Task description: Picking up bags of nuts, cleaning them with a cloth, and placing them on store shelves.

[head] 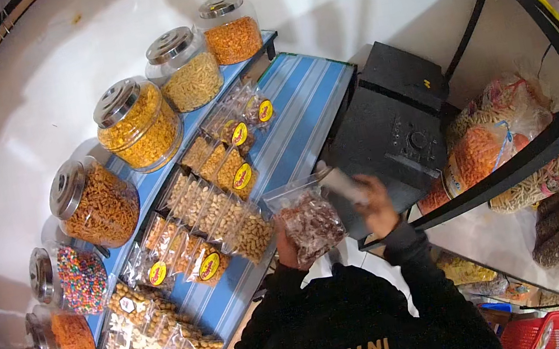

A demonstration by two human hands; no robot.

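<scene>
My left hand (pixel 286 243) holds a clear zip plastic bag of dark reddish-brown pieces (pixel 312 219) by its side, in front of my chest. Just right of the bag, my right hand (pixel 377 208) grips a whitish cylindrical object (pixel 342 185), blurred, its kind not plain. The object's far end is close to the bag's zip top; whether they touch I cannot tell. Left of the bag, rows of clear bags of peanuts (pixel 251 238) stand on a table with a blue striped cover (pixel 294 99). Beyond them are small bags with yellow oval labels (pixel 251 109).
Lidded clear jars of snacks (pixel 139 126) line a raised shelf along the wall. A black speaker-like box (pixel 378 129) stands ahead to the right. A black metal frame bar (pixel 507 162) crosses the right side, near large snack bags (pixel 478 156). A red plastic basket (pixel 538 336) sits lower right.
</scene>
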